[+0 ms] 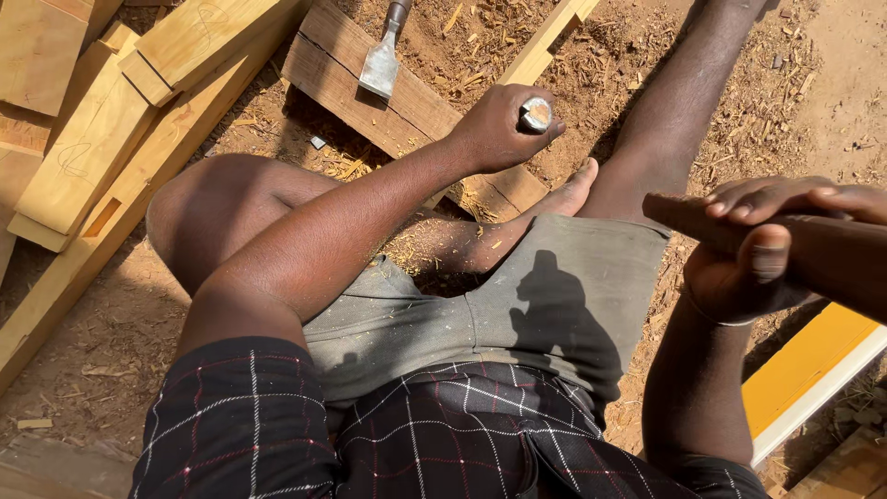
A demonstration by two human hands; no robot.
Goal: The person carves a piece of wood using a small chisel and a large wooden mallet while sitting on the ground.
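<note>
Outdoors, sawdust-strewn dirt ground (813, 102) lies under stacked pale timber (88, 148).

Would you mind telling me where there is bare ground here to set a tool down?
Bare dirt lies at the lower left, between the long pale beam and the bent knee, and at the top right corner beyond the outstretched leg. It is crowded around the dark plank with the wide chisel, where chips litter the ground, and among the stacked timbers top left.
</note>
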